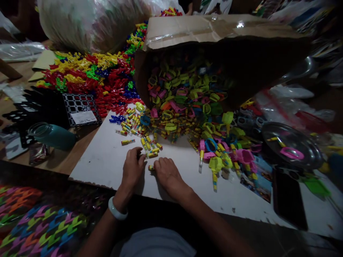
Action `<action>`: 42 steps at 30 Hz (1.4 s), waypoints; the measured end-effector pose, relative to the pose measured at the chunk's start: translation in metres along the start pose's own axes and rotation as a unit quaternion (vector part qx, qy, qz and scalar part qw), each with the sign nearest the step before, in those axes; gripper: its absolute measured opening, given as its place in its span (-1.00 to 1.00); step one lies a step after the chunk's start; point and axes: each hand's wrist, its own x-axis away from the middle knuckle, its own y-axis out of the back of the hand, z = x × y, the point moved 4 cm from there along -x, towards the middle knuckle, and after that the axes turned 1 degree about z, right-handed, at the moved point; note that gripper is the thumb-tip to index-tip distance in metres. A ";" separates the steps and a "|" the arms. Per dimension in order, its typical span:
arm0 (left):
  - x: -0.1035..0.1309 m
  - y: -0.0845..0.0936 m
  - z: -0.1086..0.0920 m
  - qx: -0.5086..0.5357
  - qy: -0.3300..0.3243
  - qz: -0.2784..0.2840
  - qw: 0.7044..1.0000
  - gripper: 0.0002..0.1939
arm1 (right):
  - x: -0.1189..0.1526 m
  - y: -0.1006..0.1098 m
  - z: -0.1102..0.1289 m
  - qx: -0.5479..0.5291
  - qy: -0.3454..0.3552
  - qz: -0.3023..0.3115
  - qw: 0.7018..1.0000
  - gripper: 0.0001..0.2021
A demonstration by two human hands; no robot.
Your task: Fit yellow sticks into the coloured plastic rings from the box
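My left hand [133, 167] and my right hand [167, 174] rest close together on a white board [107, 160]. Between their fingertips lies a small yellow tube-like toy piece [151, 167], pinched by both hands. My left wrist wears a pale bangle [117, 211]. Just beyond the fingers lie several more yellow pieces [150, 151] scattered on the board. Behind them a cardboard box [187, 32] lies tipped on its side, spilling a heap of pink, green, yellow and blue plastic parts [184, 103].
A pile of red, yellow and green plastic pieces [88, 71] lies at the back left beneath a big plastic bag [91, 21]. Black grid trays [80, 107] and a teal bottle [53, 135] sit left. A metal dish [292, 146] and dark phone [289, 200] are right.
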 end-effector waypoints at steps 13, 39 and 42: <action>0.025 -0.030 -0.022 0.043 -0.058 0.100 0.992 -0.87 | 0.009 -0.001 -0.036 -0.431 -0.233 -0.037 0.871 -0.74; -0.121 0.005 -0.043 -0.082 -0.134 -0.009 0.988 -0.61 | 0.018 -0.022 -0.051 -0.638 -0.230 -0.190 0.709 -0.68; -0.080 0.009 -0.048 -0.015 -0.136 0.007 0.991 -0.58 | 0.012 0.007 -0.055 -0.536 -0.183 -0.248 0.786 -0.76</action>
